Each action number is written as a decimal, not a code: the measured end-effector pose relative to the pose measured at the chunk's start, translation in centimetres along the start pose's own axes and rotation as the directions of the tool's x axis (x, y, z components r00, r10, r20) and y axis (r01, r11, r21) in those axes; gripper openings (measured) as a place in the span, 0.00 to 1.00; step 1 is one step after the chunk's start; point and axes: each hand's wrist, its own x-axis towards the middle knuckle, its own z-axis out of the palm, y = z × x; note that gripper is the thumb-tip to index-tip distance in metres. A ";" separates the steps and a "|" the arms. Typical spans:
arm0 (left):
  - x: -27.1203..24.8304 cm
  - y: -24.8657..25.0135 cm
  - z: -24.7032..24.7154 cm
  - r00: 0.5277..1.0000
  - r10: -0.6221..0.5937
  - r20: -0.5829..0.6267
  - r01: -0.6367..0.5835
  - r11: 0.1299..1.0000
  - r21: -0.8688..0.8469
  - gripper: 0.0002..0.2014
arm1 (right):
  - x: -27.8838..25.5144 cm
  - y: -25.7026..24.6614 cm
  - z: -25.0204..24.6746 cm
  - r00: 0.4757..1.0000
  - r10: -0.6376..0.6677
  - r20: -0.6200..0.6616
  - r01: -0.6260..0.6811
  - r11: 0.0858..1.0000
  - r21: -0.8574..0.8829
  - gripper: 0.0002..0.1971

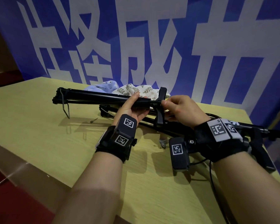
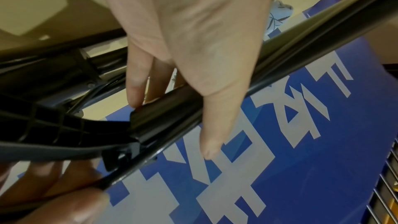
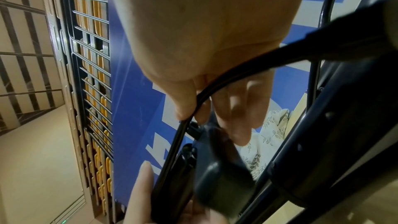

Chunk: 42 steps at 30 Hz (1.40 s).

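Note:
A folded black metal stand (image 1: 94, 96) is held up over the table, its long bar (image 2: 290, 48) running left to right. My left hand (image 1: 131, 106) grips the bar from below, thumb laid across its top. A black plastic bracket (image 1: 161, 109) crosses the bar just right of that hand. My right hand (image 1: 179, 107) pinches a thin black rod (image 3: 179, 134) between thumb and fingers, right at the bracket (image 3: 219, 176). The left thumb (image 3: 142, 185) shows below it in the right wrist view.
A second black stand (image 1: 242, 126) lies on the yellow-green table (image 1: 39, 135) under my right wrist. Two crumpled cloths (image 1: 136, 91) lie by the blue banner (image 1: 152, 46). A wire hook (image 1: 65, 109) hangs from the stand's left end, and a small pin (image 1: 94, 120) lies nearby.

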 end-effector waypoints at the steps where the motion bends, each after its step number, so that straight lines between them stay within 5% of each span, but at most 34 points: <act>1: 0.0 0.0 0.0 1.000 -0.003 -0.001 0.003 1.000 -0.002 0.14 | 0.0 0.0 0.0 1.000 0.006 0.008 -0.006 1.000 0.017 0.15; 5: 0.0 -0.1 0.0 1.000 -0.014 0.004 0.014 0.999 -0.041 0.23 | 0.0 -0.1 0.2 0.999 0.029 0.039 -0.033 0.994 0.109 0.14; 12: 0.0 -0.8 0.6 0.996 0.000 0.092 0.008 0.996 -0.088 0.14 | 0.2 0.0 0.6 0.994 0.107 0.016 -0.106 0.927 0.359 0.13; 17: -0.4 -1.5 1.1 0.991 -0.043 0.126 0.040 0.999 0.032 0.05 | 0.0 -0.3 1.4 0.992 0.122 0.037 -0.127 0.922 0.367 0.10; 25: -0.4 -1.5 1.2 0.990 -0.013 0.137 0.013 1.000 0.002 0.12 | -0.1 -0.6 1.1 0.983 0.148 0.106 -0.180 0.879 0.442 0.16; 30: -0.4 -2.0 1.0 0.991 -0.002 0.132 -0.007 0.997 0.071 0.17 | 0.1 -0.1 1.5 0.973 0.162 0.162 -0.216 0.885 0.414 0.10; 34: 0.2 -2.3 0.4 0.997 -0.003 0.074 -0.009 0.987 0.159 0.13 | 0.2 0.4 2.1 0.978 0.174 0.114 -0.205 0.894 0.397 0.08; 37: 0.4 -1.9 0.1 0.999 0.028 -0.018 -0.024 0.981 0.192 0.25 | 0.2 0.5 2.5 0.982 0.155 0.103 -0.184 0.903 0.388 0.11; 42: 1.5 0.3 -1.5 0.938 0.187 -0.291 -0.147 0.977 0.155 0.35 | -0.4 0.8 2.8 0.927 0.164 0.336 -0.264 0.924 0.277 0.05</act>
